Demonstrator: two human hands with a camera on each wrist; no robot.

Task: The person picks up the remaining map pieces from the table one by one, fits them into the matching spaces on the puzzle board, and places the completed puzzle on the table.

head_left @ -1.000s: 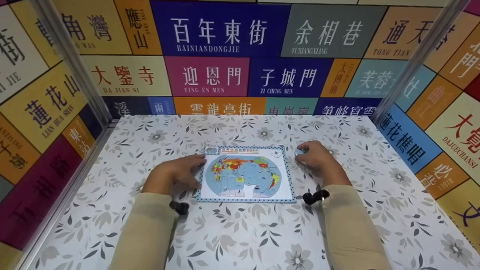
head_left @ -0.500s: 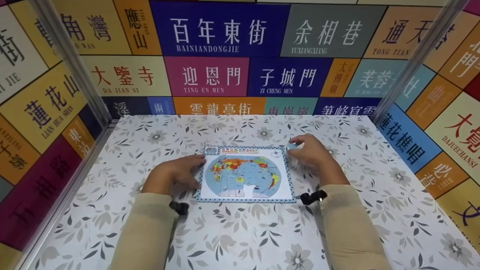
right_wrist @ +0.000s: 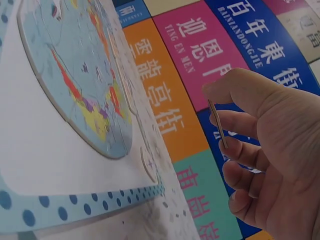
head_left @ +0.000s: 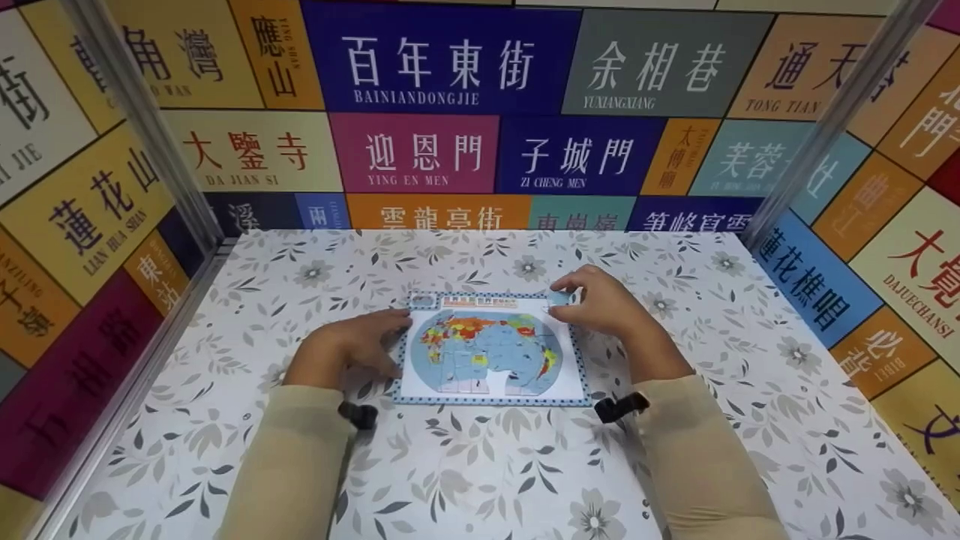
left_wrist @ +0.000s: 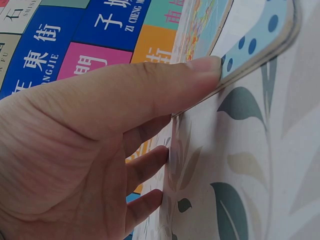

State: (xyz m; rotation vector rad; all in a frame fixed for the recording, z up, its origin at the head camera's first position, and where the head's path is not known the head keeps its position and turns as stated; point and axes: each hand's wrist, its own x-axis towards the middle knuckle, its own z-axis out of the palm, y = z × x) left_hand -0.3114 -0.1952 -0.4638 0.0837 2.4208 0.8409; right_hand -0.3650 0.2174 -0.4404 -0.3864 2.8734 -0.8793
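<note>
A puzzle board (head_left: 495,400) with a blue, dotted border lies flat on the table. On it an oval world map (head_left: 451,366) is made up of joined pieces, with a white gap at its lower edge. My left hand (head_left: 351,343) rests at the board's left side; its straight thumb (left_wrist: 165,92) touches the border, the other fingers spread towards the far corner. Over the board's upper right corner, my right hand (head_left: 602,304) pinches a thin puzzle piece (right_wrist: 218,123) between thumb and fingers. The wrist view shows this piece edge-on, raised off the board.
A white table (head_left: 472,472) with a leaf and flower pattern surrounds the board. Behind it stands a wall (head_left: 420,154) of coloured panels with Chinese writing. Panelled side walls and clear posts (head_left: 169,142) frame the table. Black wrist cameras (head_left: 621,407) sit at both cuffs.
My right hand has moved left and slightly away from me with the puzzle piece, from beside the board to over its upper right corner. My left hand has stayed in place.
</note>
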